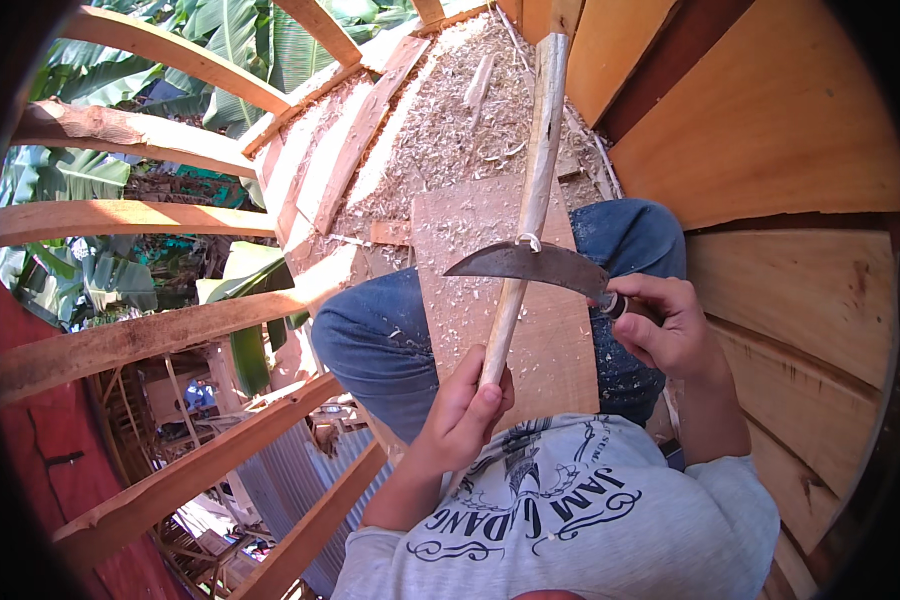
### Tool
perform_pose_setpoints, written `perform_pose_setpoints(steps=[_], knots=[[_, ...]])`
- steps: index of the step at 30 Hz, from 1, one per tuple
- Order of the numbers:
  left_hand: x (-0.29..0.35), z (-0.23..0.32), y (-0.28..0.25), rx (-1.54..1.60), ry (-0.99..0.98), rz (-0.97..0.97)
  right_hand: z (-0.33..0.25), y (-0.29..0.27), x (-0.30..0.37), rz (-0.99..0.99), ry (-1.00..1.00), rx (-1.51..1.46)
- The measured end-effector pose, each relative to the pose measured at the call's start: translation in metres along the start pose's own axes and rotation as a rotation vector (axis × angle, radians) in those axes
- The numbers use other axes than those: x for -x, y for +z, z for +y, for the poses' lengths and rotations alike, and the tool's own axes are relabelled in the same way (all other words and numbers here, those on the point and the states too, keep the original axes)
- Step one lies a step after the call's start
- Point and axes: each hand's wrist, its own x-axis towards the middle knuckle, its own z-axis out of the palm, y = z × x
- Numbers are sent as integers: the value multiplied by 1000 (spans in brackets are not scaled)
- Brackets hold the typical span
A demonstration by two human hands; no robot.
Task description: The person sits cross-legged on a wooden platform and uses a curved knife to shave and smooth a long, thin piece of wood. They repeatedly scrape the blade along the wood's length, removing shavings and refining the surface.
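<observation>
My left hand (467, 408) is closed round the near end of a long, pale wooden stick (540, 165), which slants up and away from me. In my right hand (672, 322) is the dark handle of a curved knife (530, 264), its broad blade lying across the stick with the tip toward the left. A small curl of shaving (530, 241) stands on the stick at the blade's far edge. Under the stick, a flat wooden board (450, 325) rests across my lap, sprinkled with chips.
Wood shavings (440, 130) cover the floor ahead, with loose planks (370, 130) among them. Wooden railing slats (140, 218) run along the left, banana leaves beyond. A plank wall (790, 290) rises close on my right.
</observation>
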Motion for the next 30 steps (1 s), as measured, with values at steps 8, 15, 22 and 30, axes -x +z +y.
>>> perform_pose_setpoints(steps=[8,15,22,30], knots=[[4,-7,0,17,4,-21,11,0,6,14,-113,144],[3,0,3,35,-21,-2,14,0,9,192,-150,145],[5,-4,5,-41,13,12,-3,-5,8,268,169,-327],[7,-2,8,-49,8,25,4,-5,8,165,115,-230]])
